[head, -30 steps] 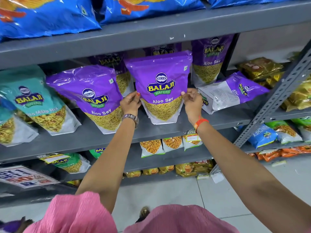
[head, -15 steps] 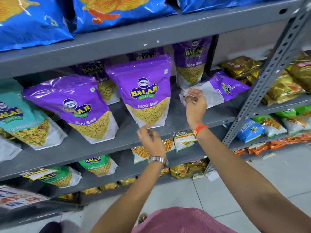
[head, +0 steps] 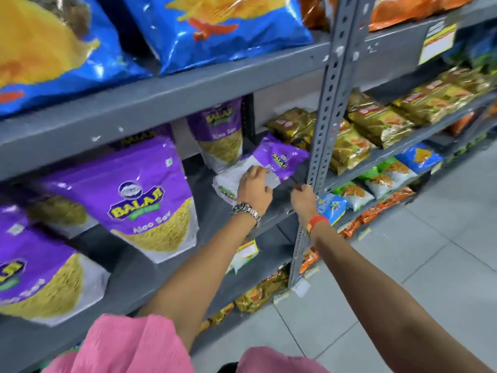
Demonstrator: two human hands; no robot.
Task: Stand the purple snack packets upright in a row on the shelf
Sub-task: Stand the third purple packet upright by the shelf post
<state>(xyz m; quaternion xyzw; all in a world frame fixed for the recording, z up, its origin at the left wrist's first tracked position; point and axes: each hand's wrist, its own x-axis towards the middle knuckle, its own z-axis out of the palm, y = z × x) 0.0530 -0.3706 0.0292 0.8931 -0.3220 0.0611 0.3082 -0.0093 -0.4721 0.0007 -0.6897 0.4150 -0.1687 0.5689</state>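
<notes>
Both hands have left the standing packet [head: 150, 195]; the left hand [head: 254, 188] now closes on the fallen purple packet [head: 279, 160] far right, while the right hand [head: 304, 197], loosely curled, holds nothing I can see.

Upright purple packet [head: 150, 200]: is showing "BALAJI" and "Aloo Sev" (logo yellow on blue)
Rear purple packet [head: 219, 130]: is showing "Aloo Sev", blurred

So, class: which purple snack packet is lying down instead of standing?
The purple packet at the right end of the shelf, under the left hand. It lies flat; the others stand upright.
</notes>
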